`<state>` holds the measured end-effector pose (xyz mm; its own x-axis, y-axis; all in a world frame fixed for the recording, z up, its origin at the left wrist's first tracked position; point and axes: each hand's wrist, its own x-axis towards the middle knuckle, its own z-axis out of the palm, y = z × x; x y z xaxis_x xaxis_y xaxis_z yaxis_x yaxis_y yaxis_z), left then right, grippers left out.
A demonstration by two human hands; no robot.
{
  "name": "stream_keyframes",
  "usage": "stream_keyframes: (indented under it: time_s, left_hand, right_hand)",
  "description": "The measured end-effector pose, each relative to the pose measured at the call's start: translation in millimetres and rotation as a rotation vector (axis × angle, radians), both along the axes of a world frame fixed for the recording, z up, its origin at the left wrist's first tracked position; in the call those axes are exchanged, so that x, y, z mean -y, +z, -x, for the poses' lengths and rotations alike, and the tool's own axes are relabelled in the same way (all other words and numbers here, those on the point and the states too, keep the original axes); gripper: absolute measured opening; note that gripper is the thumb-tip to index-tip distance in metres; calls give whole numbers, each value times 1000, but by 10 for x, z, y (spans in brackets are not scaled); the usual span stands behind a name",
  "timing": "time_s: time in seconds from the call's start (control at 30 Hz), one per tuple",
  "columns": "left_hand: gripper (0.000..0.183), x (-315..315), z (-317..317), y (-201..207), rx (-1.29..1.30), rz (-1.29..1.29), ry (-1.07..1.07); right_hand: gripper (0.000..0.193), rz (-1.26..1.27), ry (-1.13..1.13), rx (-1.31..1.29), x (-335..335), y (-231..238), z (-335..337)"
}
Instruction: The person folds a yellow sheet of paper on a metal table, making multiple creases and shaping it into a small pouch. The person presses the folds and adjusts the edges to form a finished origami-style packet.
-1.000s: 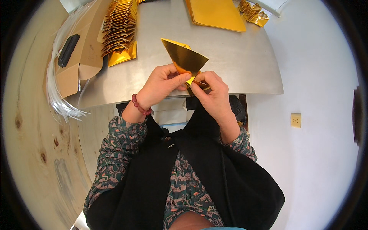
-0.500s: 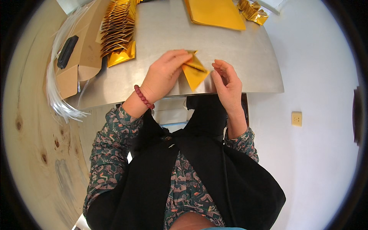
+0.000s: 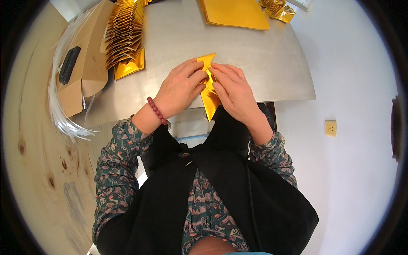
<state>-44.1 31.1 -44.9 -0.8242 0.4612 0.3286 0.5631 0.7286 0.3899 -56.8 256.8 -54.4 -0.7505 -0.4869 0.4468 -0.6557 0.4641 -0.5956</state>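
Note:
Between my two hands is a piece of shiny gold foil paper (image 3: 210, 103), folded into a slanted shape with pointed ends. Its lower point hangs past the near edge of the metal table. My left hand (image 3: 182, 87), with a dark red bead bracelet at the wrist, grips the paper's left side with bent fingers. On the other side my right hand (image 3: 233, 90) presses its fingers against the paper's right edge. The fingers cover the paper's middle.
At the far left stands a row of folded gold papers (image 3: 124, 38), beside an open cardboard box (image 3: 94, 63) with a black object (image 3: 69, 65) and clear strips (image 3: 55, 100). A stack of gold sheets (image 3: 236, 15) and more folded pieces (image 3: 278, 10) lie at the table's back (image 3: 178, 32).
My right hand has moved left and now holds the paper too, where before it was apart from it. The paper has turned and stretched longer, its lower point nearer to me.

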Motion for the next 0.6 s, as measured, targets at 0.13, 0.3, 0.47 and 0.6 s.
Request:
stream_keyframes:
  time_s: [0.13,0.3,0.47,0.6]
  left_hand:
    - [44,-2,5,27,59,-42,43]
    - [44,-24,-27,7,-20,53,29]
    - [44,-77,-91,17,-26,71,20]
    - [45,-108,-113,49,-32,95,30]
  right_hand:
    - [42,-96,5,-16,59,-17,104]
    - [46,-212,-13,-42,54,-40,151]
    - [47,-253,-55,-72,16,-3,129]
    - [48,-275,-61,-74,-15,42,151]
